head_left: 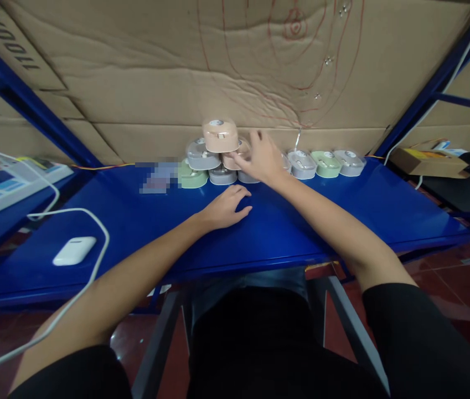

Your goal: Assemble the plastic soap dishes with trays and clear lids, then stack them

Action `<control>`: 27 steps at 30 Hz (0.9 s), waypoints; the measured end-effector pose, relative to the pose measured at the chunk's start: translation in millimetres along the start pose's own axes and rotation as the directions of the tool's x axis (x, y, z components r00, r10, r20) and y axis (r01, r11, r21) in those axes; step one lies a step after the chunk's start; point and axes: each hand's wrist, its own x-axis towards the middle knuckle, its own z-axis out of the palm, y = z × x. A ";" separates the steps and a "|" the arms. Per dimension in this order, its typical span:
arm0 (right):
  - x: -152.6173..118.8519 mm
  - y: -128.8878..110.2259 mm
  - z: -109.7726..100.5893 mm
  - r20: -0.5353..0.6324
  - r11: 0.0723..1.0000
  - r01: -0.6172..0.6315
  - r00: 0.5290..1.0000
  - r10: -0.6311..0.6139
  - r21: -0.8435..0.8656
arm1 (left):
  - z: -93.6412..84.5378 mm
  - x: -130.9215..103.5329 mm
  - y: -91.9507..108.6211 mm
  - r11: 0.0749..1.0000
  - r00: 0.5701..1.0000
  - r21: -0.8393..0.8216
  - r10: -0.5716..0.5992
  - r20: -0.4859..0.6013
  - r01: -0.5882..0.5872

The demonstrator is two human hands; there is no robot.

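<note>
Small rounded plastic boxes with shiny clear lids are stacked on the blue table by the cardboard wall. A peach box [220,136] tops the pile. Below it are a grey box [202,155] and a second peach box [230,162], partly hidden. A green box [193,176] and a grey box [222,177] are in the bottom row. My right hand [263,156] is at the pile's right side, thumb and fingers apart, its thumb by the second peach box; contact is unclear. My left hand [230,208] rests open on the tabletop in front, holding nothing.
More boxes, including a green one [328,163] and a grey one [349,163], continue rightward. A white earbud case [74,251] lies at left beside a white cable [104,244]. Blue frame posts [417,83] flank the cardboard wall [143,94]. A power strip [14,188] sits far left.
</note>
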 end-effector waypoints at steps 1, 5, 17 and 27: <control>13.1 -14.9 0.7 -0.015 0.999 -0.014 1.000 0.015 0.030 | 0.1 0.2 -0.2 1.000 1.000 -0.003 -0.002 0.003 0.002; 53.3 -67.0 10.3 -0.033 0.992 -0.084 0.996 0.088 0.092 | 0.1 0.7 -1.1 1.000 1.000 -0.023 0.014 0.009 -0.014; 24.3 -50.6 -2.6 -0.034 0.994 -0.039 0.999 0.042 0.099 | -10.1 1.9 -9.9 0.998 0.998 -0.005 -0.060 -0.007 0.060; -82.0 80.1 -31.4 0.129 0.734 0.222 0.912 -0.388 0.641 | -38.1 -2.3 -40.6 0.885 0.988 -0.450 -0.066 0.136 0.121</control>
